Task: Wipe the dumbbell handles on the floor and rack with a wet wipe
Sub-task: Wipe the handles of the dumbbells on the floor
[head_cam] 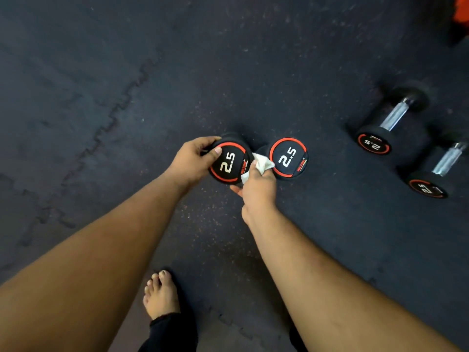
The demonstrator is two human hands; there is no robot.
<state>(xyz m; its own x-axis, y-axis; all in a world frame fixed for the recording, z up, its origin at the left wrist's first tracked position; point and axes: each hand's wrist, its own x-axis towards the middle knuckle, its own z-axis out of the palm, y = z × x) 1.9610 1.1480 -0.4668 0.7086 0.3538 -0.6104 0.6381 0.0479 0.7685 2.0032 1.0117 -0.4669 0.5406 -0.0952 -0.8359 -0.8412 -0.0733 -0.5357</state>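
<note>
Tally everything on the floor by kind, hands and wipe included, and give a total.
Dumbbells: 4, at
Wipe: 1
Hands: 2, left hand gripping a dumbbell end, right hand holding the wipe
Bare foot: 1
Total: 8

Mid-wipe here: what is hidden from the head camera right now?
- Handles of the two near dumbbells: hidden behind their own end caps.
- Wipe: mostly covered by the right hand; contact point unseen.
- Rack: not visible.
- Orange object: cut off by the top right edge.
</note>
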